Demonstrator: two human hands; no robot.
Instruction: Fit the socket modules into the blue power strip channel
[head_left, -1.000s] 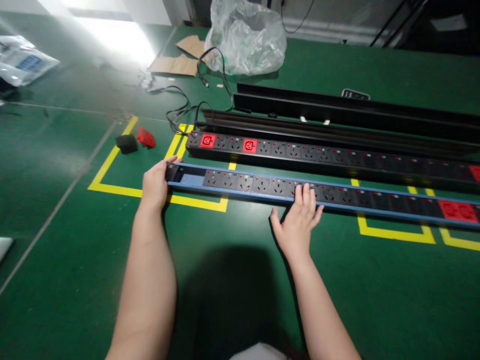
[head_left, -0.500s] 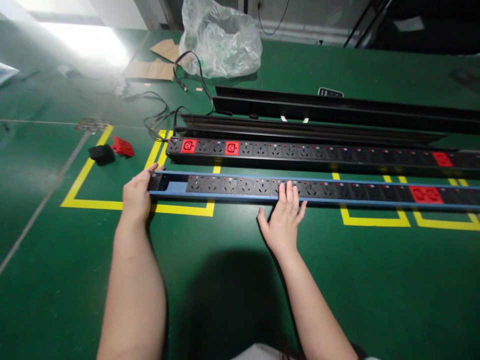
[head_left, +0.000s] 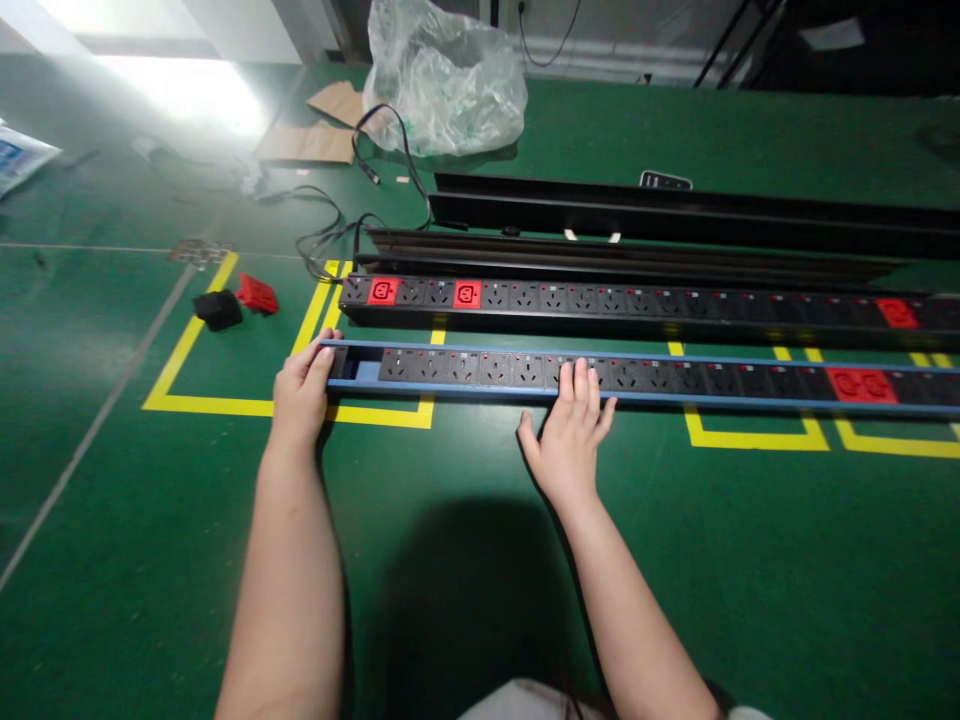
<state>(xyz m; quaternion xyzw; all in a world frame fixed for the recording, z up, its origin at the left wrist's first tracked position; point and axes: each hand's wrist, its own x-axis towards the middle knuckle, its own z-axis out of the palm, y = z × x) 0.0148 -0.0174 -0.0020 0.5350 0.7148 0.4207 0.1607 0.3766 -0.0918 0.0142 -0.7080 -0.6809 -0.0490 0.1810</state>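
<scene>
A long blue-edged power strip [head_left: 712, 380] with black sockets and a red socket pair near its right lies across the green surface. My left hand [head_left: 301, 390] cups its left end, fingers curled against the end cap. Flat on the sockets near the strip's middle rests my right hand [head_left: 570, 430], fingers stretched out and thumb spread on the green mat. Just behind lies a second black power strip [head_left: 637, 300] with red sockets, parallel to the first.
Long black rails [head_left: 675, 215] lie behind the strips. A black block [head_left: 217, 308] and a red part [head_left: 257, 294] sit at the left by yellow floor tape [head_left: 225, 405]. Black cables [head_left: 330, 235], cardboard [head_left: 315, 140] and a clear plastic bag [head_left: 442, 80] lie at the back.
The view has shifted slightly. My left hand has slid from the strip's end corner to cup its end; the right hand stays flat on the sockets.
</scene>
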